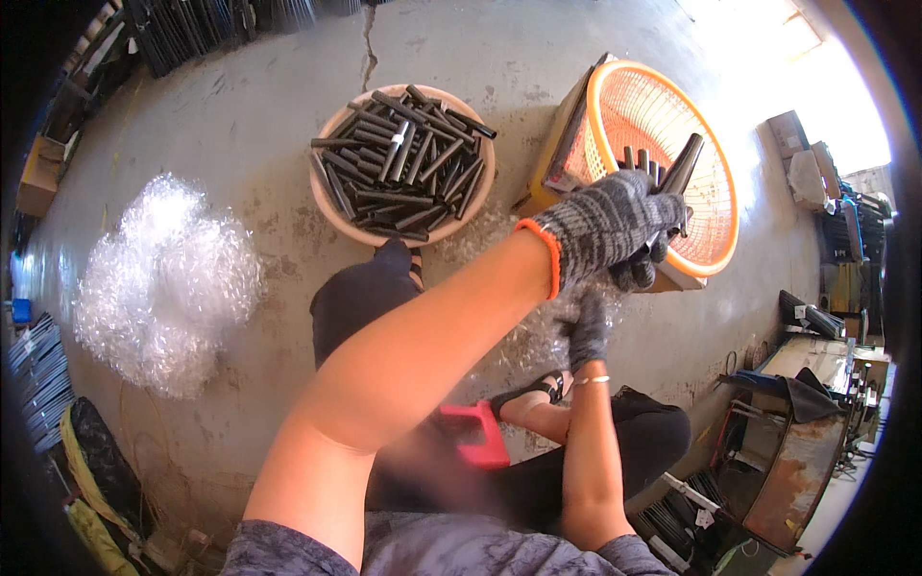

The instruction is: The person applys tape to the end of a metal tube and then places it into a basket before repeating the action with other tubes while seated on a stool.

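Note:
My left hand, in a grey striped knit glove with an orange cuff, reaches across to the right. Its fingers are closed round a black tube at the near rim of an orange plastic basket. More dark tube ends show inside that basket, behind the glove. Just below, my right hand, gloved in dark grey, is near some clear plastic scraps; its fingers are blurred and partly hidden. A round pinkish basin heaped with short black tubes stands ahead, left of the basket.
A big pile of clear plastic strips lies on the floor at the left. The orange basket leans on a cardboard box. Between my legs is a red plastic stool. A rusty metal-topped bench stands at the right.

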`<state>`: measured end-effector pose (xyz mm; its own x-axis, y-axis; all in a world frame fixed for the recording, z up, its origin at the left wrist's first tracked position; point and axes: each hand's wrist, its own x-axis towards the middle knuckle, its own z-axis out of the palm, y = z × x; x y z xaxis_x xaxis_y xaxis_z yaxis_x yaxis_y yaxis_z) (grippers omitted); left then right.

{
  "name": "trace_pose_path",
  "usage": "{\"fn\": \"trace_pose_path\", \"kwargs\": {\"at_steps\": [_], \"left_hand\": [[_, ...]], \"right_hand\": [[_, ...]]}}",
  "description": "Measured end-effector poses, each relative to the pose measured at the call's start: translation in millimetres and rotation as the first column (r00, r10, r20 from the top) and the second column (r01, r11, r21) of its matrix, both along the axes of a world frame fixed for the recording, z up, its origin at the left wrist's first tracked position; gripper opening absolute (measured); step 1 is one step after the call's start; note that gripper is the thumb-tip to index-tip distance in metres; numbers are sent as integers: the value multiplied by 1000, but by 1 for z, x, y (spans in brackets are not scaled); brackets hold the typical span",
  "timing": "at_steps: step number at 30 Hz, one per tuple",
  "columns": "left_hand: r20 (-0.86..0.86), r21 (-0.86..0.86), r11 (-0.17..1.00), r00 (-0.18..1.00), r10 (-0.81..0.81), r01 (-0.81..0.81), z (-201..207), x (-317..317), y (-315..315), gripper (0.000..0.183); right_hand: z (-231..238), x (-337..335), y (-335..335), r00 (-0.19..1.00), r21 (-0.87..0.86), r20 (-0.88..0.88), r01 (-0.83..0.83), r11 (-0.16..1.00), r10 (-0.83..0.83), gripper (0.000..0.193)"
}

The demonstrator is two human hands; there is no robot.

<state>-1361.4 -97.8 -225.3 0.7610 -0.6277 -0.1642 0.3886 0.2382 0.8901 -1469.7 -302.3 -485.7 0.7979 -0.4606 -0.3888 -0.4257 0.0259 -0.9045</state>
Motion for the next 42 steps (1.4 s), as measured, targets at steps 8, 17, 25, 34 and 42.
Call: {"fn": "trace_pose_path", "kwargs": {"at_steps": [8,17,25,34,42], "left_hand": [[117,109,994,993,5,-17,-15,7,-7,34],[-50,32,998,997,-52,53,-5,-4,2,33],[39,8,1000,999,0,0,-15,2,-10,29],[8,160,987,1000,-11,10,-24,-5,7,32],[69,77,997,998,3,-8,-15,2,-8,34]], "right_hand": [[131,80,20,646,-752,385,-194,629,659,33],[-96,-83,-10,746,-657,-511,-659,366,428,35],[122,74,18,734,-146,592,-309,940,333,36],[66,47,84,564,-598,-786,-586,-547,254,41],[37,15,26,987,-19,-94,-132,991,130,37]]}}
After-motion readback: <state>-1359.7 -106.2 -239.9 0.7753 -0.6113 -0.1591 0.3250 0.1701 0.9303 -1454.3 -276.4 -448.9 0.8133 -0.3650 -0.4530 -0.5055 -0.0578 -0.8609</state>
